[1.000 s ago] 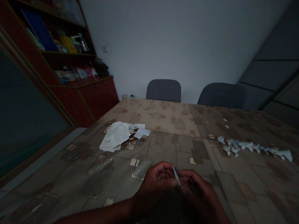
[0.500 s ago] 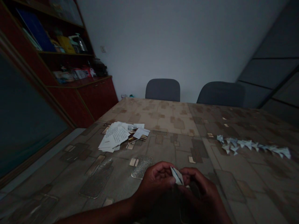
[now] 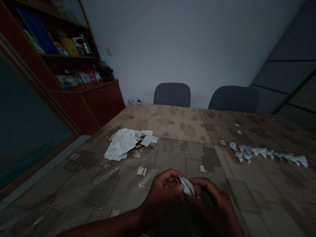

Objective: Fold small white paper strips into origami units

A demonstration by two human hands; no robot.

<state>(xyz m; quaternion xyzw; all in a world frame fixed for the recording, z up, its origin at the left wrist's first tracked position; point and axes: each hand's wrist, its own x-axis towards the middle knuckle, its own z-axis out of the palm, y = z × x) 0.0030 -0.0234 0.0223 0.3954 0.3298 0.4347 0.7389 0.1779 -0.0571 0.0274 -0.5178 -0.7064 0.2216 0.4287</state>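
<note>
A small folded piece of white paper (image 3: 187, 186) with a dark blue line along it is pinched between my left hand (image 3: 164, 194) and my right hand (image 3: 209, 199). Both hands hover close together over the near edge of the patterned table covering (image 3: 187, 154). To the right, a row of several small folded paper shapes (image 3: 264, 153) lies on the table, well away from my right hand. Beyond my left hand sits a loose pile of printed white papers and cards (image 3: 120, 144).
Two dark grey chairs (image 3: 172, 94) stand beyond the far table edge. A red-brown wooden cabinet (image 3: 103, 103) with shelves of books and boxes rises at the left. A dark glass panel (image 3: 29, 125) fills the left side, and a grey wall lies behind.
The paper piece was edge-on and narrow between my fingers; now its face shows wider, opened out and tilted. My hands have shifted only slightly.
</note>
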